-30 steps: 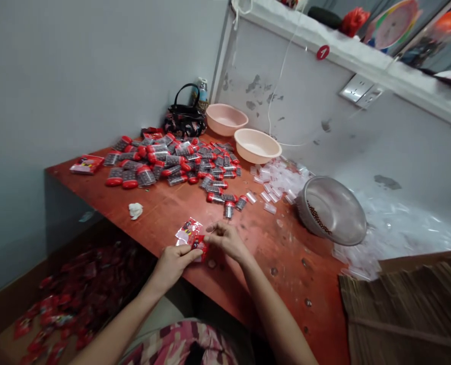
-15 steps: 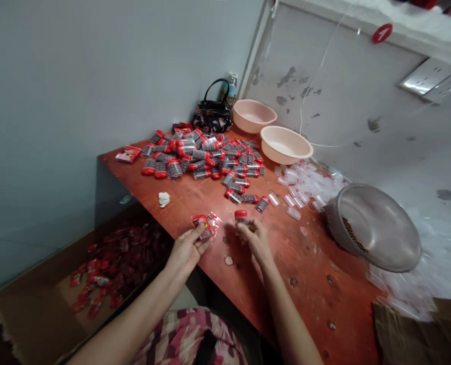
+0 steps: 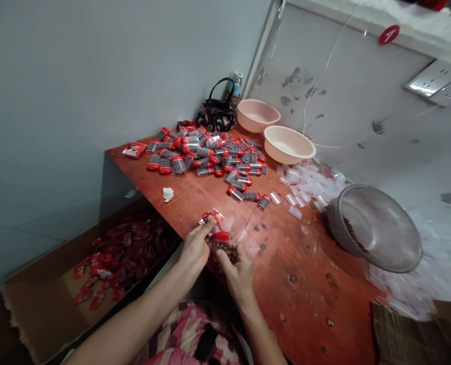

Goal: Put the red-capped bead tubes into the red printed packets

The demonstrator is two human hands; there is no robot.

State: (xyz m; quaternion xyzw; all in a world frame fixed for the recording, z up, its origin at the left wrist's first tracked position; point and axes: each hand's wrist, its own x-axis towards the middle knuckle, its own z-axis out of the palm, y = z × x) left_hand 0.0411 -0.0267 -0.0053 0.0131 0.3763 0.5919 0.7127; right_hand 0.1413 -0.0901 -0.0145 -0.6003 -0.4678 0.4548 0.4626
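**Left hand (image 3: 197, 249) pinched red-and-clear plastic packet (image 3: 212, 218) as right hand (image 3: 236, 271) gripped clear tube with a red cap (image 3: 220, 243)**

Seen from the head-worn camera, the left hand's fingertips were closed on the packet's lower edge, while the right hand's curled fingers held the tube just beside the left hand. Both hands were at the edge of a scuffed orange-red wooden table (image 3: 301, 248). Farther along lay a heap of red-capped tubes (image 3: 206, 154), two pale pink plastic basins (image 3: 289, 144), loose clear plastic tubes (image 3: 305, 185) and a tilted steel basin (image 3: 373, 228). Below the table's edge, to the left, an open brown cardboard box (image 3: 38, 299) held many red packets (image 3: 122, 253).
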